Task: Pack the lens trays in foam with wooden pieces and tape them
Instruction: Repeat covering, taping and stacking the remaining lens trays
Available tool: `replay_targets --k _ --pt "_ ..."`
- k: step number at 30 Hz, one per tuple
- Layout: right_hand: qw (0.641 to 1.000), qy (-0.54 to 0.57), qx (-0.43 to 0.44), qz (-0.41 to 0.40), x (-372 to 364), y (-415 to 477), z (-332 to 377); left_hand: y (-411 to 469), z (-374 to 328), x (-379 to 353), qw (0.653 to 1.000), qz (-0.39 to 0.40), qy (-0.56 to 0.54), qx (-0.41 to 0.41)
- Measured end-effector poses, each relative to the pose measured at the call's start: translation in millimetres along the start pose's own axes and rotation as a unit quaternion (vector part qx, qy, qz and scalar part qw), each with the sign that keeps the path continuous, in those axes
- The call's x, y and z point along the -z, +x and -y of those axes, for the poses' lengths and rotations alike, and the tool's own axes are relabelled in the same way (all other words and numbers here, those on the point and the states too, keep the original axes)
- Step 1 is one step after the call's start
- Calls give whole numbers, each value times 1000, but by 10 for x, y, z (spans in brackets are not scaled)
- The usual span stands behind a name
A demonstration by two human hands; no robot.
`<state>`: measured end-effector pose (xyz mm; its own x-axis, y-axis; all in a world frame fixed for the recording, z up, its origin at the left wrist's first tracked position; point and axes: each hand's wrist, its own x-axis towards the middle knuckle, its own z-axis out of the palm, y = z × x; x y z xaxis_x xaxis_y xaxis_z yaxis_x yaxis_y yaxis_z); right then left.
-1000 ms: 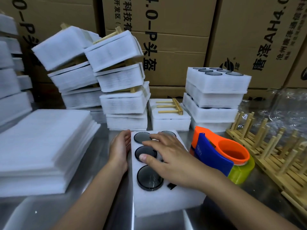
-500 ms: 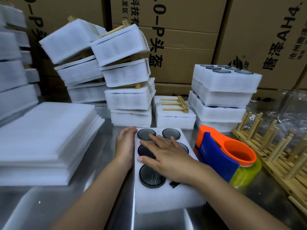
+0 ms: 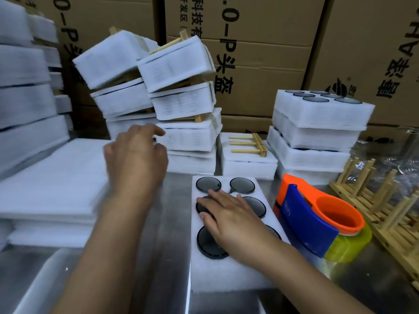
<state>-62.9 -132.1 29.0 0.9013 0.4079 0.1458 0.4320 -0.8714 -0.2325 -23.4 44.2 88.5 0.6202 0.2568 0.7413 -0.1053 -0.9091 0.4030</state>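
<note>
All the fingers (image 3: 212,201) of your right hand (image 3: 229,217) lie straight and flat on the lens tray (image 3: 226,275), pressing it to the table (image 3: 172,241). Your left hand (image 3: 136,159), blurred, hangs loosely curled and empty above the foam sheets (image 3: 52,182). Expect the tray to be light and soft, its lenses (image 3: 242,185) probably fragile and loosely seated. Take it by both long foam edges, level, clear of the glass. A wooden piece (image 3: 249,145) and the tape dispenser (image 3: 317,223) lie near.

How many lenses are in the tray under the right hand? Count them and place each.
6 in the foam tray: back-left lens, back-right lens, middle-left lens partly under the right hand, middle-right lens, front-left lens, front-right lens mostly hidden by that hand.
</note>
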Motion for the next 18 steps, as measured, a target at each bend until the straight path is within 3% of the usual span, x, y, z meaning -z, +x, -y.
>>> replay_targets --k 2,5,7,14,18 --pt "1000 3 5 -12 0 -9 -3 85 186 159 988 73 120 72" --pt "1000 8 11 -27 -13 -19 -4 174 499 237 899 311 231 203" --pt "999 13 12 -36 -20 -23 -5 174 607 232 865 371 252 224" --pt "999 27 4 -46 -35 -24 -9 135 532 131 904 296 205 229" --pt "998 33 4 -45 -23 -30 -3 81 424 201 944 194 159 215"
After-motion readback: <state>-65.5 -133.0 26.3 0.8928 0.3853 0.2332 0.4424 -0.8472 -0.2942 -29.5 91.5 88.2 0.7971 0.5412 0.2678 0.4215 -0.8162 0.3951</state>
